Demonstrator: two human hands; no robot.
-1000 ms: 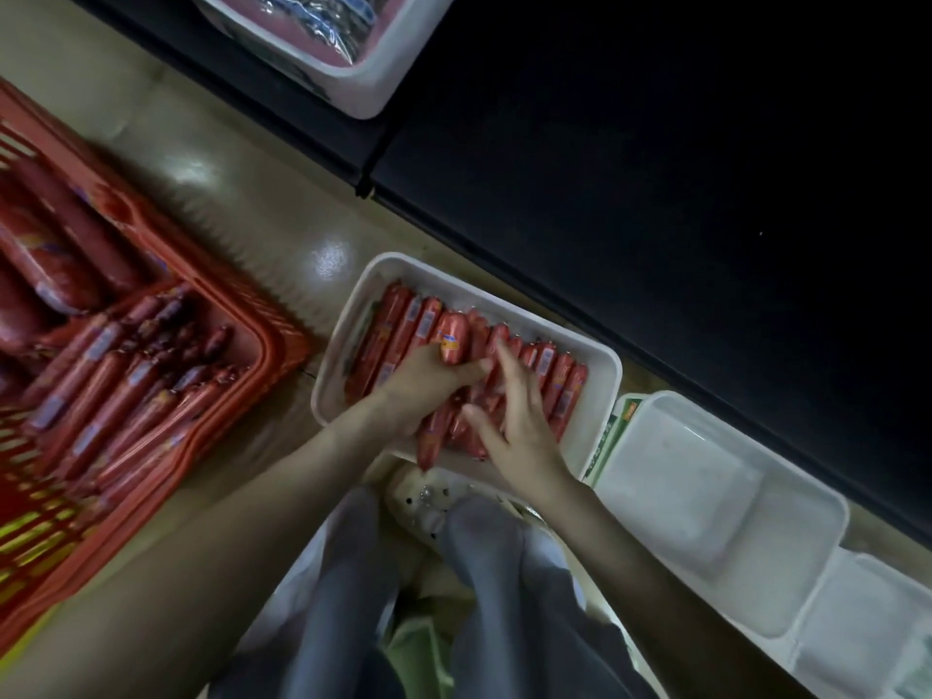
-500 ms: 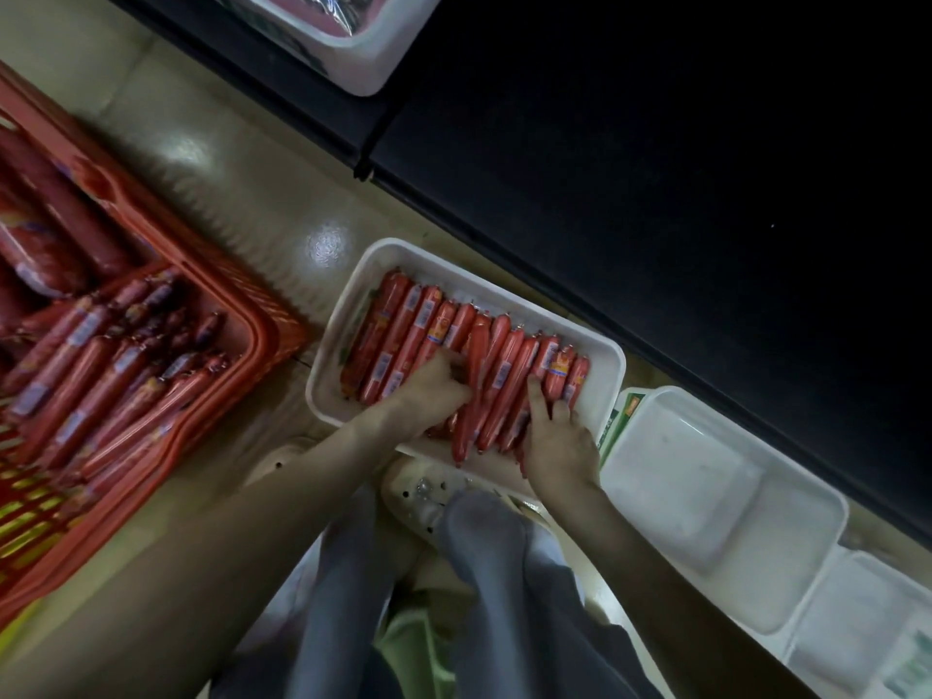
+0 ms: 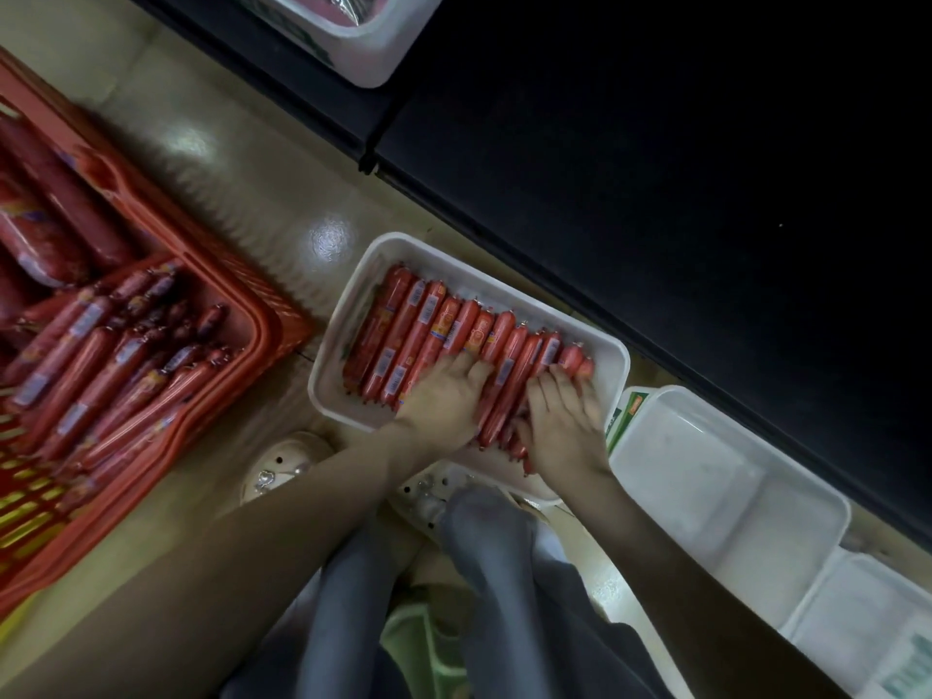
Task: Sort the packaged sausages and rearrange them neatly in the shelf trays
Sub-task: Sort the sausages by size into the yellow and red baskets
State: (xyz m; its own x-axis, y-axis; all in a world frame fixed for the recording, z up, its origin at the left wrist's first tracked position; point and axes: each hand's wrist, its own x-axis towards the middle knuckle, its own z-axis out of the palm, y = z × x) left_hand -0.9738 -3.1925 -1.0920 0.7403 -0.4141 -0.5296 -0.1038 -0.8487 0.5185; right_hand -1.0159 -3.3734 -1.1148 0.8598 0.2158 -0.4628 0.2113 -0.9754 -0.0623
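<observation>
Glossy beige floor (image 3: 166, 158) from upper left to centre, bounded at upper right by dark shelf unit (image 3: 655, 143), base edge on a diagonal. White tray (image 3: 330, 365) at centre frame, on the floor, far rim near the shelf base with a thin strip of floor between, right corner just beside empty white tray (image 3: 731, 476) at right; green label (image 3: 630, 406) showing between the two. Packaged sausages (image 3: 428, 325): red, labelled, laid side by side in one row across the tray, ends toward the far rim; bare tray bottom visible along the left wall only; several at lower right tilted, ends at the near rim. Left hand (image 3: 444, 396): palm down on the row's middle, fingers close together and nearly straight, pressing, nothing gripped. Right hand (image 3: 565, 421): palm down on the row's right end, fingers a little spread, tips touching the last sausages, nothing gripped. Red basket (image 3: 262, 320) at left, corner near the tray's left rim, narrow wedge of bare floor between; loose sausages (image 3: 101, 365) piled inside, thicker ones (image 3: 45, 229) at upper left. Second empty tray (image 3: 857, 607) at lower right, just beside the first. Further white tray (image 3: 363, 58) on the shelf at the top edge, contents unclear. Pale shoes (image 3: 282, 466) and grey trousers (image 3: 484, 572) at lower centre, just beside the tray's near rim.
</observation>
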